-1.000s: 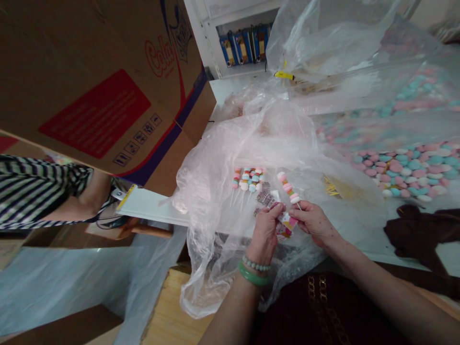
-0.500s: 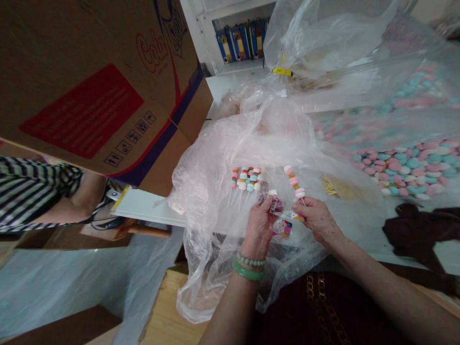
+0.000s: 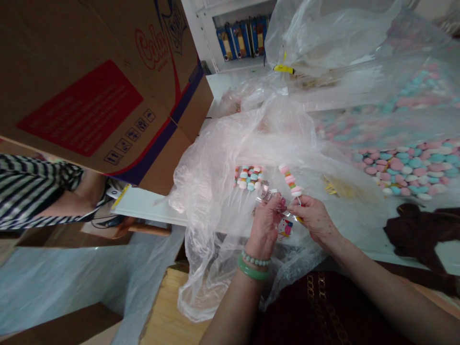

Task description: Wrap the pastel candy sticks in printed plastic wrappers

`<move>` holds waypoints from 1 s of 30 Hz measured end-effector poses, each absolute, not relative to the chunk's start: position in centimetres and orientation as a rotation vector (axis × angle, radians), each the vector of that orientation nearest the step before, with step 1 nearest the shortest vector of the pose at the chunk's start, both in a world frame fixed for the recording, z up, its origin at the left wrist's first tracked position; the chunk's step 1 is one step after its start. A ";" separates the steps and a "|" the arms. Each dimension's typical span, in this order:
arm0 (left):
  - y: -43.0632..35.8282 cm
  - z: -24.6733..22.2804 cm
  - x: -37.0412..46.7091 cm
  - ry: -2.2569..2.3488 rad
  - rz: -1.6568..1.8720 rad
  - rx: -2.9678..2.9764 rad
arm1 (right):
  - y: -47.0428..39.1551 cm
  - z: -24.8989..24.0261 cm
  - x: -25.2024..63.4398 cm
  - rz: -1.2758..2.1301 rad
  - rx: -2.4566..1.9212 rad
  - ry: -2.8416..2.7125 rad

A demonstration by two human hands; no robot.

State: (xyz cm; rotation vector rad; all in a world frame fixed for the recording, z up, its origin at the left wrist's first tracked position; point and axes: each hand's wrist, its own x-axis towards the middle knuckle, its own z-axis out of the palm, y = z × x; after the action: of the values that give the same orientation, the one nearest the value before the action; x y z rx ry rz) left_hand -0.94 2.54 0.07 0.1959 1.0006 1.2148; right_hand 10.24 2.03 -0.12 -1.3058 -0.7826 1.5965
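Observation:
Between thumb and fingers, my right hand (image 3: 312, 216) pinches the white stick of a candy skewer (image 3: 289, 179) strung with pink, white, orange and green sweets, tilted up to the left. My left hand (image 3: 268, 220), wearing a green bangle and beads, is closed on a clear printed plastic bag (image 3: 278, 201) held close to the stick. Under the hands lies a colourful printed piece (image 3: 285, 228), partly covered. Several finished-looking candy skewers (image 3: 247, 178) rest in a row just beyond my left hand, their sticks toward me.
Crumpled plastic sheeting (image 3: 201, 191) covers the white table. Bags of pink, blue and white candies (image 3: 409, 167) lie at right, near yellow sticks (image 3: 332, 186) and dark cloth (image 3: 406, 230). A large cardboard box (image 3: 108, 96) stands at left; beside it shows a person's striped sleeve (image 3: 32, 191).
My left hand has moved slightly right with the plastic bag, closer to my right hand. The held skewer has shifted a little left.

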 end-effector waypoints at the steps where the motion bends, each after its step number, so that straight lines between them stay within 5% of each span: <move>1: 2.3 -0.1 -1.0 0.990 1.149 0.200 | 2.1 -0.3 10.2 1.613 -1.305 -0.752; 30: 3.6 -1.6 -2.7 1.250 1.425 0.204 | 1.7 -0.5 9.6 1.763 -1.328 -0.684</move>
State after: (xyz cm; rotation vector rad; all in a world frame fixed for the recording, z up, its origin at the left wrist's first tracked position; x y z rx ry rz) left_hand -2.66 3.57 -1.64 0.2035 1.2502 1.4249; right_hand 9.55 1.73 -0.48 -1.3276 -0.6841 1.7626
